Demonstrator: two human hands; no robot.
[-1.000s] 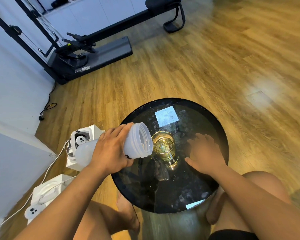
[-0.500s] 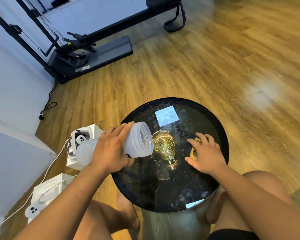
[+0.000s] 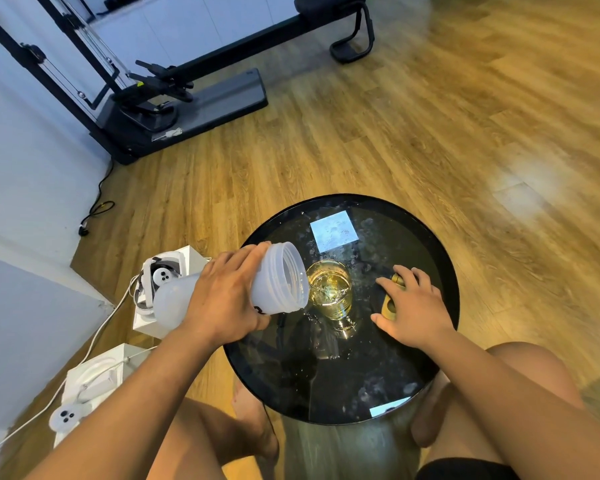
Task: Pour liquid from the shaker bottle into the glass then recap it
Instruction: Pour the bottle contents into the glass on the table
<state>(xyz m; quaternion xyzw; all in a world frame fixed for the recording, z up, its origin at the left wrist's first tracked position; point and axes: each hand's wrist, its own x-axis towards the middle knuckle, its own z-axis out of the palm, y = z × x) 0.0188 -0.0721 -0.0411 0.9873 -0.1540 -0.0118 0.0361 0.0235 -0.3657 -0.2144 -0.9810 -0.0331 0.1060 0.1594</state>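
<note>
My left hand [image 3: 222, 299] grips a translucent white shaker bottle [image 3: 278, 278], tipped nearly level, its open threaded mouth right beside the rim of a clear stemmed glass [image 3: 329, 289]. The glass stands on a round black glass table [image 3: 440, 258] and holds yellowish liquid. My right hand [image 3: 414, 304] rests on the tabletop to the right of the glass, its fingers curled over a gold-coloured cap [image 3: 390, 304]. Most of the cap is hidden under the hand.
White boxes with headset gear [image 3: 160, 282] and cables lie on the wooden floor left of the table. A black exercise machine [image 3: 187, 98] stands at the back left. My bare knees sit under the table's near edge.
My right hand has shifted slightly, its fingers lifting to uncover the gold cap beneath. The bottle stays tipped at the glass, its mouth a little higher.
</note>
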